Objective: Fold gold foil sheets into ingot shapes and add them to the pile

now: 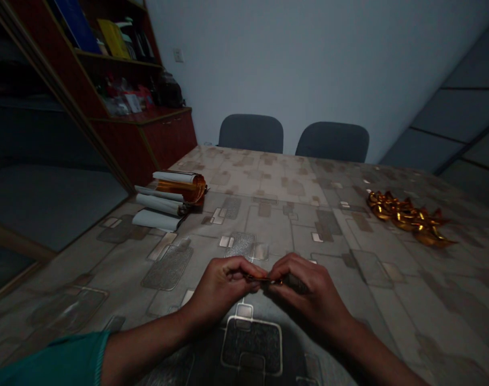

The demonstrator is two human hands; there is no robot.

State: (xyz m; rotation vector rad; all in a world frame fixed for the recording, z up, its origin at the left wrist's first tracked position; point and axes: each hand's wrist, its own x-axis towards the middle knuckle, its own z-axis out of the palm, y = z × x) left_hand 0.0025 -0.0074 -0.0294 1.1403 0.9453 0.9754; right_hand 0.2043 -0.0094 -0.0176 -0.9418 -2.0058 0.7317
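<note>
Close together above the near part of the table, both my hands pinch one small folded piece of gold foil paper (262, 278). My left hand (228, 279) grips its left end between thumb and fingers. On the other end, the thumb and fingertips of my right hand (300, 281) are closed. Most of the piece is hidden by my fingers, so its full shape does not show. Off to the right lies a group of shiny folded gold paper pieces (407, 217) with pointed tips. Curled stacks of gold and white paper sheets (167, 201) rest at the left.
A patterned tablecloth (268, 214) covers the table. Two grey chairs (251, 133) stand at its far edge, before a pale wall (300, 64). At the back left is a reddish-brown cabinet (167, 134) with shelves of assorted items.
</note>
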